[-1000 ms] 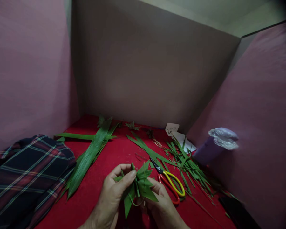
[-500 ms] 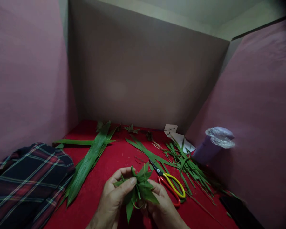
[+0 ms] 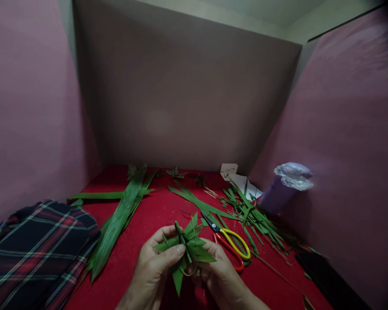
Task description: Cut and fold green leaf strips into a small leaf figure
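Both my hands hold a small folded green leaf piece [image 3: 188, 248] with pointed tips, low in the middle of the view. My left hand [image 3: 155, 269] pinches its left side, thumb and fingers closed on the leaf. My right hand [image 3: 218, 275] grips it from the right and beneath, fingers curled. Just right of the leaf piece, scissors [image 3: 228, 241] with yellow and red handles lie on the red cloth [image 3: 155, 206].
Long green leaves [image 3: 119, 219] lie at the left, and a heap of cut leaf strips [image 3: 252, 215] at the right. A plaid cloth [image 3: 35, 254] covers the near left. A purple cup with plastic wrap [image 3: 284, 185] and white paper [image 3: 236, 174] sit at the back right.
The hands and leaf piece have stayed together with small finger shifts. The camera has tilted slightly, so the scene sits a little further left and lower.
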Available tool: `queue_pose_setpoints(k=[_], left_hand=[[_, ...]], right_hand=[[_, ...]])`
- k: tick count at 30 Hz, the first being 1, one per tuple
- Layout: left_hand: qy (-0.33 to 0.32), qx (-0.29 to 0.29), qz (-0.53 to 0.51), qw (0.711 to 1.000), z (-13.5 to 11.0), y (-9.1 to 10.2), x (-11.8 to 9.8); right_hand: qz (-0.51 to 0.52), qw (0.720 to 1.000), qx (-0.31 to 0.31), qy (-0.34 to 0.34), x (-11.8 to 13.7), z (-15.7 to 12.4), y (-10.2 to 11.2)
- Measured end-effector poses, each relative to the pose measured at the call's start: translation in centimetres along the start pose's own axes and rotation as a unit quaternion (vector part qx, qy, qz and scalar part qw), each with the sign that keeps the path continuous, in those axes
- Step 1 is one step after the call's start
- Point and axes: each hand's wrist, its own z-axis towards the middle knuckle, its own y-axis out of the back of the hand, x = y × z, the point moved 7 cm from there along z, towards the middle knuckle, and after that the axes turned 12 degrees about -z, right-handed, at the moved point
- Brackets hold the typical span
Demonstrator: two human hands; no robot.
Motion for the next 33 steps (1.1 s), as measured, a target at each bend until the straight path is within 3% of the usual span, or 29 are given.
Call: queue_pose_setpoints(k=[8, 14, 21, 33], left_hand=[[-0.005, -0.024, -0.015, 1.0, 0.0, 0.3, -0.2], [0.006, -0.031, -0.006, 0.999, 0.1, 0.1, 0.1], [0.005, -0.015, 0.023, 1.0, 0.3, 0.2, 0.2], [-0.012, -0.041, 0.025, 0.999, 0.3, 0.7, 0.0]], right_hand=[[-0.039, 0.997, -0.047, 0.053, 1.7, -0.6, -0.2], [-0.09, 0.993, -0.066, 0.045, 1.9, -0.7, 0.4], [-0.089, 0.993, -0.026, 0.072, 2.3, -0.5, -0.2], [-0.087, 0.994, -0.023, 0.067, 1.8, -0.4, 0.0]])
